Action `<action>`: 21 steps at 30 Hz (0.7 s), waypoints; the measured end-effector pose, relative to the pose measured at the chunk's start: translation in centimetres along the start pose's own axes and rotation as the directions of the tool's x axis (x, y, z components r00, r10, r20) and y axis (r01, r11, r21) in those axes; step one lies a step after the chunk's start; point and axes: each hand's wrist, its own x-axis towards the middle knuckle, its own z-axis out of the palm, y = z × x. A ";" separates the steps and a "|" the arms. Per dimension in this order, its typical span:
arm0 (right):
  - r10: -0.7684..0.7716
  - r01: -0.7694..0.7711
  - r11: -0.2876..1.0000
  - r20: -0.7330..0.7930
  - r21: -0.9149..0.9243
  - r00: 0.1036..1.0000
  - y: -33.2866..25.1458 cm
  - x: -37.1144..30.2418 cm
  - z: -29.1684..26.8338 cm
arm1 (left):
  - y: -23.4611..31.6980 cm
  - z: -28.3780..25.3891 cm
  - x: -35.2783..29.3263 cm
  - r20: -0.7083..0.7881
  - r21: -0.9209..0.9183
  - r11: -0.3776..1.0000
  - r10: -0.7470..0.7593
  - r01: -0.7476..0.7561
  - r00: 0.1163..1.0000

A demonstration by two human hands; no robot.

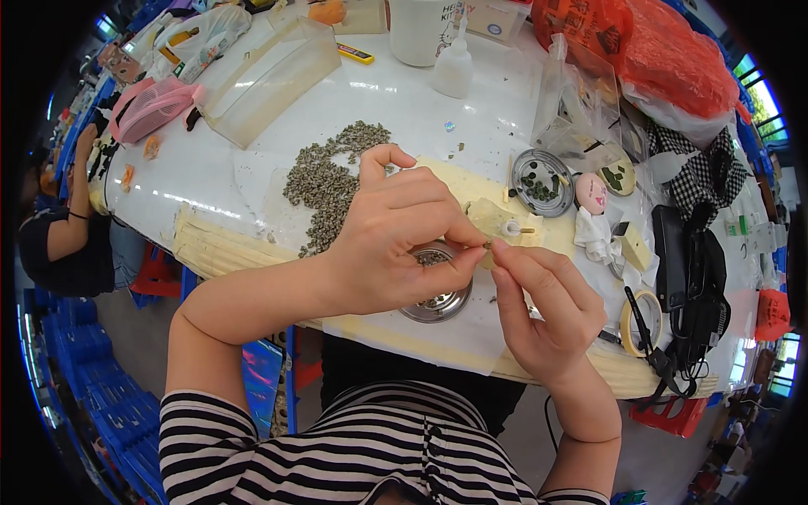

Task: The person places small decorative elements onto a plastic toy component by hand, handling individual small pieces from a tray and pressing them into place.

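Note:
My left hand [404, 227] and my right hand [551, 311] meet above the table, thumbs and index fingertips pinched together. Between the fingertips shows a tiny grey-brown part [487, 245], too small to name. Below my left hand stands a round metal dish [438, 313] with small grey parts in it, partly hidden by the hand. A large pile of similar small grey parts [324, 181] lies beyond my left forearm. Just past the fingertips sits a small white pot-like piece with a brown stick [512, 228] on a yellowish block.
Right of my hands are a metal dish with dark green bits [543, 181], a pink egg-shaped thing [591, 194], a tape roll [640, 323] and a black bag [703, 269]. Farther back stand a white squeeze bottle [454, 67] and a clear tray [269, 80]. Another person's arm [76, 198] rests far left.

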 end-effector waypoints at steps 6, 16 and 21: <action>0.360 -0.446 0.745 0.265 0.497 0.895 0.1 -0.3 -0.3 | 0.0 -0.3 0.0 -0.013 -0.024 0.999 0.041 -0.041 0.999; 0.501 -0.596 0.510 0.349 0.620 0.792 -0.5 -0.1 -0.5 | 0.1 -0.1 0.0 -0.039 0.057 0.994 0.093 -0.091 0.995; 0.190 -0.198 0.943 0.055 0.267 0.980 -0.2 -0.3 -0.1 | 0.2 -0.2 0.1 -0.019 0.106 0.992 0.071 -0.068 0.997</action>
